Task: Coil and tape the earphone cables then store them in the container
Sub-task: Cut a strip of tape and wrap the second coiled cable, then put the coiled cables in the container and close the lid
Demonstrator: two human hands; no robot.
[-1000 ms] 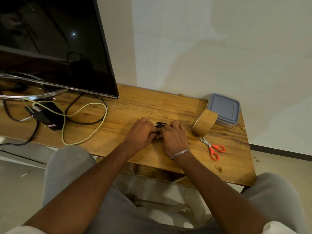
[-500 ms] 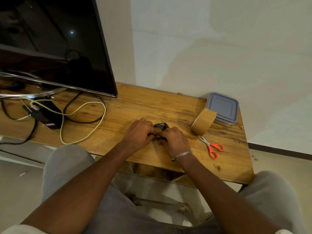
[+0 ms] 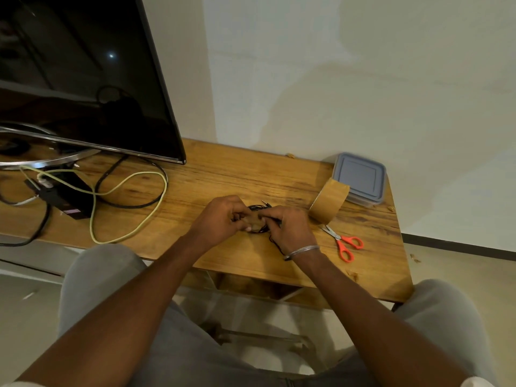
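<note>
A coiled black earphone cable (image 3: 258, 208) sits between my two hands over the middle of the wooden table (image 3: 245, 177). A brown strip of tape (image 3: 254, 221) is wrapped across the coil. My left hand (image 3: 220, 219) pinches the coil and tape from the left. My right hand (image 3: 290, 226) grips it from the right, with a loose cable end trailing under the wrist. The jack plug pokes out behind the fingers. A roll of brown tape (image 3: 329, 201) stands on edge to the right. The lidded grey-blue container (image 3: 360, 177) sits behind the roll.
Orange-handled scissors (image 3: 344, 244) lie to the right of my right hand. A TV (image 3: 83, 79) on its stand fills the left, with a black box (image 3: 67, 198) plus yellow-green and black cables (image 3: 131, 208) beneath it. The table's right edge is close to the container.
The hands have lifted slightly and parted a little, and the coil with its brown tape strip now shows between them; earlier the fingers covered it. The loose cable end now trails under my right wrist.
</note>
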